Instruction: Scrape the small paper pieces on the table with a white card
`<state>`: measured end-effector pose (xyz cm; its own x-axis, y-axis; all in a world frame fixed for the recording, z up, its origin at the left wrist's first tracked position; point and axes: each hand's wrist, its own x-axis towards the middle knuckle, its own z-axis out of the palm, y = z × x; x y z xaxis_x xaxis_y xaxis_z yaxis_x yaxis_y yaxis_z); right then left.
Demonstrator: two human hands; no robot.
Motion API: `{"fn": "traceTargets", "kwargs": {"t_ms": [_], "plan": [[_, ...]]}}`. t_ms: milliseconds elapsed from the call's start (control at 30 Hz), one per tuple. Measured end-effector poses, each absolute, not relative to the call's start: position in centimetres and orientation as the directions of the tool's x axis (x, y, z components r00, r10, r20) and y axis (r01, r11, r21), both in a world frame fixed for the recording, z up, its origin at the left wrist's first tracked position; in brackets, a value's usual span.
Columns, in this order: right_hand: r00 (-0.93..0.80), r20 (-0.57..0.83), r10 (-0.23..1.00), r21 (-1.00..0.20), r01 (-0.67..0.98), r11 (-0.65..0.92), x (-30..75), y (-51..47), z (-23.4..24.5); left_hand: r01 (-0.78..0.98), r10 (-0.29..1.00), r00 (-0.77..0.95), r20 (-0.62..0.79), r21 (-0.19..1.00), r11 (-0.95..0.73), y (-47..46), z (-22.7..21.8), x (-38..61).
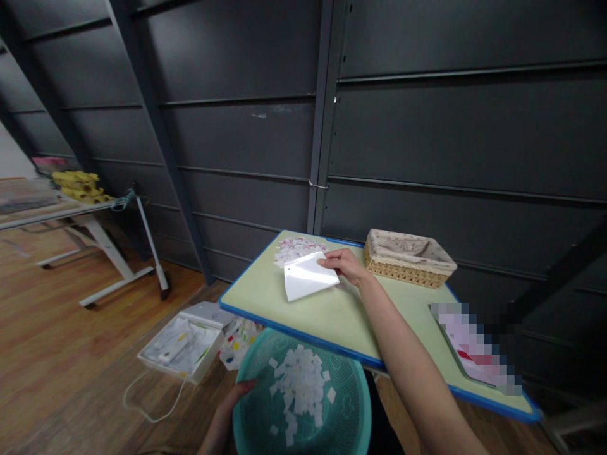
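Observation:
In my right hand [346, 264] is a flat white plastic scraper [307, 278], pinched at its right edge between thumb and fingers. It has a small hole near one corner and is held over the pale green table [265, 297]. Just behind it lies a pile of small paper pieces [298, 246], white with some pink. Below the table's front edge is a teal plastic basket [358, 404] with many small white squares [301, 379] inside. My left hand [239, 393] grips the basket's left rim, its thumb over the edge; its other fingers are hidden.
A woven basket with a cloth lining [403, 272] stands at the table's back right. A pixelated flat item [474, 354] lies at the right edge. On the floor at left are an open white box [177, 347] with a cord and a patterned bag [237, 341].

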<state>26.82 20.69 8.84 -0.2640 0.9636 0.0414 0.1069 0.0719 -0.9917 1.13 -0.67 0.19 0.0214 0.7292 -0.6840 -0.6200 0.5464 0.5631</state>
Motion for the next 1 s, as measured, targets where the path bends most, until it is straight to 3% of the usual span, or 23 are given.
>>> {"fn": "traceTargets", "kwargs": {"t_ms": [133,333,567,733,1000], "plan": [[0.01,0.123,0.992,-0.989,0.083,0.122,28.4,21.6,8.8,-0.605,0.721,0.066,-0.69,0.547,0.579,-0.7,0.4,1.0],[0.152,0.159,0.976,-0.979,0.153,0.135,30.0,22.7,8.0,-0.598,0.735,0.049,-0.676,0.57,0.563,-0.6,0.3,1.0],[0.162,0.265,0.95,-0.935,0.286,0.212,32.2,23.4,7.5,-0.602,0.727,0.047,-0.685,0.561,0.568,-0.6,0.7,1.2],[0.049,0.283,0.958,-0.908,0.336,0.252,32.3,23.6,7.1,-0.607,0.726,0.054,-0.686,0.555,0.569,-0.5,0.7,1.3],[-0.006,0.463,0.886,-0.738,0.552,0.389,29.2,23.4,7.1,-0.618,0.703,0.07,-0.707,0.522,0.587,-0.5,0.5,1.0]]}}
